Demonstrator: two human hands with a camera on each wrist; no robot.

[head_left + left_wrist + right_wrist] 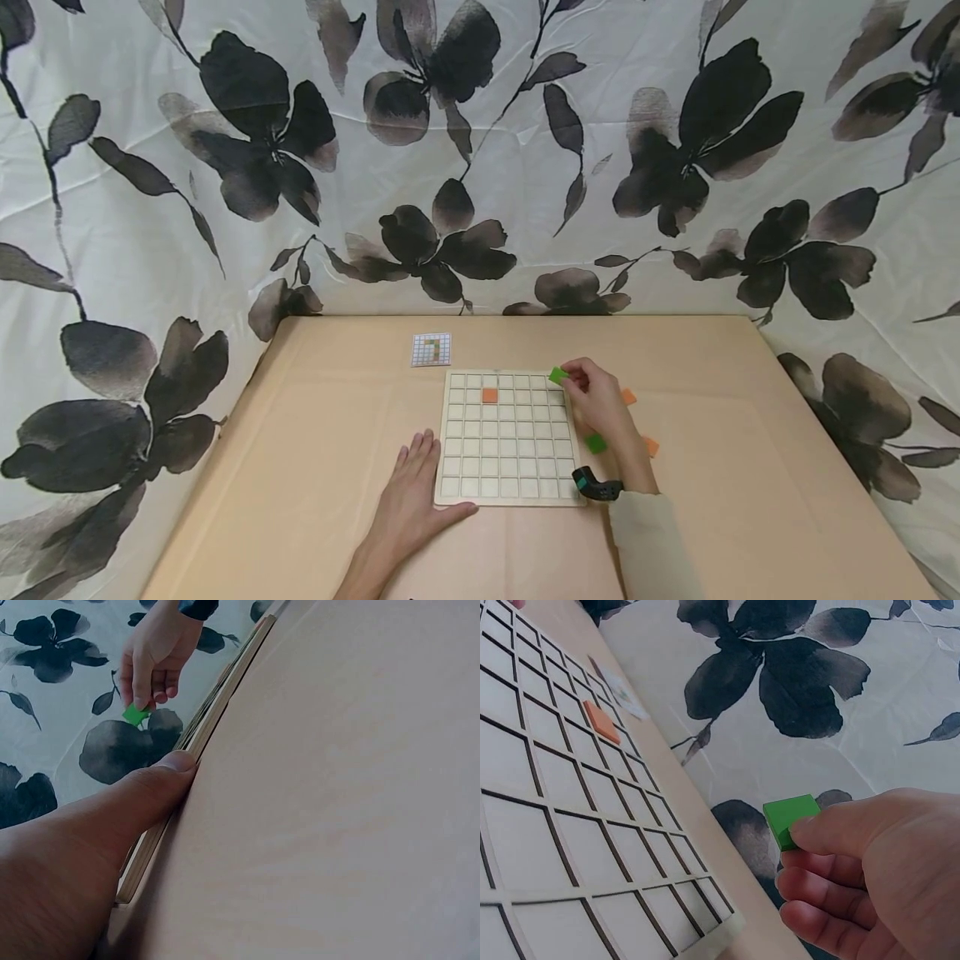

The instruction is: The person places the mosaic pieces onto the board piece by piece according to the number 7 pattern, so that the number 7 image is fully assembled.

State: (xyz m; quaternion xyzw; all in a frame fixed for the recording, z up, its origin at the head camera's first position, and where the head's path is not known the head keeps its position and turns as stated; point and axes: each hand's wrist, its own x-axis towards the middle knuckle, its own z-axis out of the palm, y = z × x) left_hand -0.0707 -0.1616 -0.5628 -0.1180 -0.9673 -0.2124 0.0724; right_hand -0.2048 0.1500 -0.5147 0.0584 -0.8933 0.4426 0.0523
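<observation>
My right hand (602, 406) pinches a green square tile (791, 817) between thumb and fingers. It holds the tile above the upper right corner of a pale grid board (510, 450). One orange tile (490, 395) lies in a cell near the board's top edge. At the board's lower left corner rests my left hand (412, 492), its fingers straight along the left side. Its thumb touches the front edge, as the left wrist view shows.
Right of the board, partly behind my right forearm, lie another green tile (596, 443) and two orange tiles, one upper (628, 397) and one lower (652, 447). A small card (431, 350) with a coloured grid pattern lies beyond the board. Flowered cloth (555, 167) hangs behind the table (315, 417).
</observation>
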